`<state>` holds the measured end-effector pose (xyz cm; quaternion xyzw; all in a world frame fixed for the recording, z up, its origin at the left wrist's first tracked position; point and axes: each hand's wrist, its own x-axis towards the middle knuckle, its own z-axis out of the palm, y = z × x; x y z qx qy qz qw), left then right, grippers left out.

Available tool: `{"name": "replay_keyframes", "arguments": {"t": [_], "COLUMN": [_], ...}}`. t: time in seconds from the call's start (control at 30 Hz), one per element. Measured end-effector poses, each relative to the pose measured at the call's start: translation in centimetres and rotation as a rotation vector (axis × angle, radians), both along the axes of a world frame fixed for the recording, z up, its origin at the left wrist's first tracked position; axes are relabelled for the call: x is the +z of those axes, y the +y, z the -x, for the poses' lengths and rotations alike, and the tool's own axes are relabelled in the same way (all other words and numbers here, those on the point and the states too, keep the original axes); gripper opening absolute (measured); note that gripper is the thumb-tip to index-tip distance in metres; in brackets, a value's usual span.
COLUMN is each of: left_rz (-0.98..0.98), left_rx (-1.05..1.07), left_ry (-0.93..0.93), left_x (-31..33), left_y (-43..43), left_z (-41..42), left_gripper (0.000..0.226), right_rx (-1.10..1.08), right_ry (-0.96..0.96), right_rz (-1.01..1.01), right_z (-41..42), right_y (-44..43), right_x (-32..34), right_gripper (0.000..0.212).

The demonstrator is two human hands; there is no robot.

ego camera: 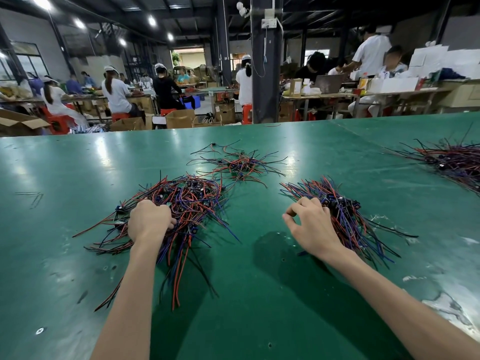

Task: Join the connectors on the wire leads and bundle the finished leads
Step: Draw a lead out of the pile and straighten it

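Pull one lead per hand, connector ends free, before mating; don't drag the tangle. Gripping a clump in left pile (187,201) w/ left hand (149,220), fingers curled. Curling right hand (310,224) at edge of right pile (348,222); can't tell if holding any. Thin red/blue/black leads (179,276), small dark connectors (337,201), tangled on green bench (246,294).

Both our bare forearms stretch forward from the lower edge of the view, well apart, backs of the hands up. Our left hand (150,222) is balled, knuckles raised, thumb tucked in, its fingers curled round wire leads (192,201). Our right hand (310,226) is arched with bent fingers, forefinger and thumb tips nearly meeting. Whether it holds anything, we cannot tell.
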<state>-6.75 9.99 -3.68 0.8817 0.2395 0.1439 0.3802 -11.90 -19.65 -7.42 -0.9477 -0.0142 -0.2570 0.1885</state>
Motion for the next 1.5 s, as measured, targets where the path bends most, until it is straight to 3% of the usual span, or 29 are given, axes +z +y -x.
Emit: {"name": "replay_keyframes", "arguments": {"t": [0.13, 0.33, 0.4, 0.5, 0.63, 0.83, 1.03, 1.13, 1.27, 1.4, 1.5], "left_rz": [0.064, -0.014, 0.131, 0.640, 1.178, 1.180, 1.228, 1.310, 1.443, 1.548, 1.523], "left_rx": [0.031, 0.221, 0.204, 0.150, 0.000, -0.208, -0.648, -0.852, -1.031, -1.028, -1.089], "left_ry": [-0.093, -0.570, -0.661, -0.769, -0.849, -0.815, -0.710, -0.580, -0.298, -0.087, 0.032], "left_x": [0.0, 0.4, 0.5, 1.0, 1.9, 4.7, 9.6, 9.8, 7.2, 3.7, 2.2], "left_y": [0.3, 0.7, 0.6, 0.8, 1.5, 2.0, -0.3, -3.4, -6.9, -8.4, -8.3], "left_z": [-0.3, -0.3, -0.6, -0.9, -0.5, -0.5, 0.4, 1.1, 1.7, 2.1, 2.4], "left_gripper": [0.031, 0.028, 0.028, 0.023, 0.019, 0.021, 0.027, 0.019, 0.022, 0.025, 0.030], "right_rx": [0.010, 0.039, 0.045, 0.055, 0.075, 0.104, 0.177, 0.307, 0.399, 0.475, 0.527], "right_ry": [0.007, 0.022, 0.025, 0.034, 0.046, 0.074, 0.088, 0.115, 0.291, 0.466, 0.548], "right_rz": [-0.017, -0.056, -0.062, -0.066, -0.061, -0.061, -0.040, -0.254, -0.748, -1.250, -1.537], "right_z": [-0.1, -0.1, -0.1, -0.1, 0.0, 0.2, 0.3, 0.5, 0.8, 0.9, 0.8], "right_y": [0.1, 0.3, 0.3, 0.4, 0.5, 0.6, 1.1, 1.4, 1.5, 1.2, 0.9], "right_x": [0.0, -0.1, -0.1, -0.1, -0.1, 0.0, -0.1, 0.2, 1.3, 2.2, 2.6], "right_gripper": [0.017, 0.015, 0.015, 0.014, 0.015, 0.014, 0.014, 0.009, 0.011, 0.026, 0.022]}}
